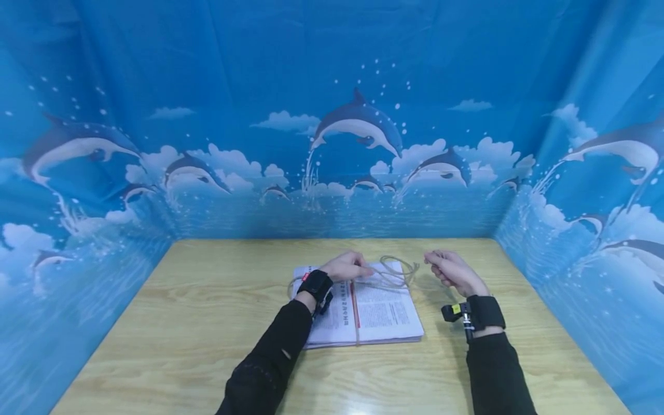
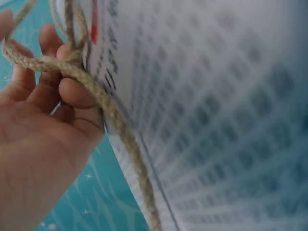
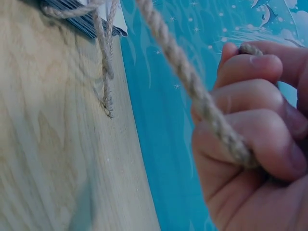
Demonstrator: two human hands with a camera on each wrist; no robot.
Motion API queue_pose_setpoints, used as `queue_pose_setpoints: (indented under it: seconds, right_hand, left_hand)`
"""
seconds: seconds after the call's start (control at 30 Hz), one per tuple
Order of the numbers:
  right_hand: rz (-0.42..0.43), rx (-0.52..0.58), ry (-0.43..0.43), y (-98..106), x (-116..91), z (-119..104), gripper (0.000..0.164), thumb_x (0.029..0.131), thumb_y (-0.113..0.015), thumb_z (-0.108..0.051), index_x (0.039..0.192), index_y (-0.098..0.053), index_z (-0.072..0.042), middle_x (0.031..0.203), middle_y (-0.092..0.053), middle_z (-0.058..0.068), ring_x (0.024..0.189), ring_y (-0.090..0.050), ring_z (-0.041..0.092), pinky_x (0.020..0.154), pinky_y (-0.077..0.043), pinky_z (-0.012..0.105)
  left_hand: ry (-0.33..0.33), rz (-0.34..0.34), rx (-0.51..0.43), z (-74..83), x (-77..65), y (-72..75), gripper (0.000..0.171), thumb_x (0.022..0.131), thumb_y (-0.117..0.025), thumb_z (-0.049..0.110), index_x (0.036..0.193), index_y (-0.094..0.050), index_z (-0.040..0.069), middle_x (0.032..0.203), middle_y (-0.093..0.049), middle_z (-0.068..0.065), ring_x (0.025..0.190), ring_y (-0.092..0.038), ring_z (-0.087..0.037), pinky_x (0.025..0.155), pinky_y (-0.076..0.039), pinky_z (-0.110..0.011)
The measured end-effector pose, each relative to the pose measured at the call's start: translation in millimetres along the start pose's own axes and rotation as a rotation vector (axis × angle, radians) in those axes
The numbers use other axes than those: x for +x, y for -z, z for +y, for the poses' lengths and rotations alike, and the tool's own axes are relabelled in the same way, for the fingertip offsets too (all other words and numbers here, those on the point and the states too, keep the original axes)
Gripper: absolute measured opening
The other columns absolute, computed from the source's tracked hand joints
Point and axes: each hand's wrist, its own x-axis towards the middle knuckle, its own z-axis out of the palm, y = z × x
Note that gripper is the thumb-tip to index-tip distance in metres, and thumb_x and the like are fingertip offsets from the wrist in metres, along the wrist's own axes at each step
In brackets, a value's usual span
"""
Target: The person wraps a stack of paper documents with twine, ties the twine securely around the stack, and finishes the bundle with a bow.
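A stack of folded newspapers (image 1: pixel 386 323) lies on the table with a tan braided rope (image 2: pixel 126 137) passing across it. My left hand (image 1: pixel 344 267) is over the far part of the stack, pinching the rope where strands cross at its fingertips. In the left wrist view, one strand runs over the fingers and down along the printed page. To the right of the stack, my right hand (image 1: pixel 455 273) is raised with its fingers curled round a length of rope (image 3: pixel 185 72). Loose loops of the rope lie between the hands at the stack's far right.
The wooden table (image 1: pixel 218 340) carries the stack near its middle. A blue curtain (image 1: pixel 249 69) printed with dolphins encloses the back and both sides. A rope end (image 3: pixel 108 103) hangs beside the stack in the right wrist view.
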Motion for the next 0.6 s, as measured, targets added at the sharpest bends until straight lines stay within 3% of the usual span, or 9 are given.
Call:
queue_pose_setpoints:
  seconds: [0.17,0.27,0.33,0.43,0.5,0.6]
  right_hand:
    - [0.018,-0.04,-0.011,0.3,-0.4,0.7,0.043,0.103,-0.044,-0.044,0.112,-0.05,-0.003,0.063,-0.034,-0.006,0.048,-0.028,0.006,0.046,-0.029,0.025]
    - [0.02,-0.083,-0.016,-0.2,0.3,1.8,0.047,0.104,-0.043,-0.045,0.117,-0.05,0.0,0.062,-0.035,-0.006,0.048,-0.027,0.007,0.047,-0.029,0.026]
    - [0.011,-0.11,-0.01,-0.3,1.0,2.8,0.051,0.104,-0.042,-0.044,0.122,-0.049,0.003,0.062,-0.036,-0.006,0.048,-0.027,0.007,0.047,-0.029,0.026]
    - [0.013,-0.135,-0.014,-0.4,1.4,3.6,0.054,0.104,-0.041,-0.044,0.128,-0.048,0.005,0.061,-0.037,-0.006,0.047,-0.027,0.007,0.046,-0.028,0.025]
    - [0.014,-0.151,-0.011,0.5,1.4,4.4,0.056,0.105,-0.04,-0.043,0.132,-0.047,0.005,0.061,-0.037,-0.006,0.046,-0.025,0.007,0.045,-0.028,0.025]
    - [0.022,-0.158,-0.009,1.9,0.8,5.0,0.058,0.105,-0.04,-0.044,0.135,-0.046,0.005,0.059,-0.036,-0.006,0.045,-0.024,0.008,0.044,-0.027,0.026]
  left_hand:
    - [-0.003,0.01,-0.215,-8.9,2.5,1.5,0.025,0.099,-0.059,0.03,0.084,-0.054,0.01,0.076,-0.044,-0.002,0.059,-0.036,-0.017,0.06,-0.033,-0.03]
    - [0.024,0.055,-0.307,-14.2,0.3,6.2,0.031,0.099,-0.058,0.031,0.081,-0.049,0.007,0.086,-0.053,-0.003,0.074,-0.049,-0.017,0.071,-0.04,-0.031]
    - [0.045,0.078,-0.353,-15.7,-6.1,12.1,0.029,0.098,-0.058,0.033,0.087,-0.058,0.006,0.102,-0.061,-0.007,0.091,-0.056,-0.02,0.083,-0.045,-0.036]
    - [0.051,0.131,-0.383,-17.4,-19.7,22.1,0.035,0.099,-0.056,0.037,0.096,-0.065,0.004,0.119,-0.063,-0.009,0.112,-0.057,-0.024,0.098,-0.045,-0.044]
    - [0.036,0.173,-0.419,-20.5,-29.5,28.8,0.037,0.1,-0.054,0.039,0.102,-0.068,0.005,0.113,-0.064,-0.011,0.111,-0.058,-0.026,0.099,-0.045,-0.048]
    - [0.021,0.256,-0.489,-27.5,-45.7,38.8,0.042,0.101,-0.051,0.041,0.095,-0.067,0.003,0.1,-0.065,-0.008,0.103,-0.06,-0.024,0.096,-0.045,-0.05]
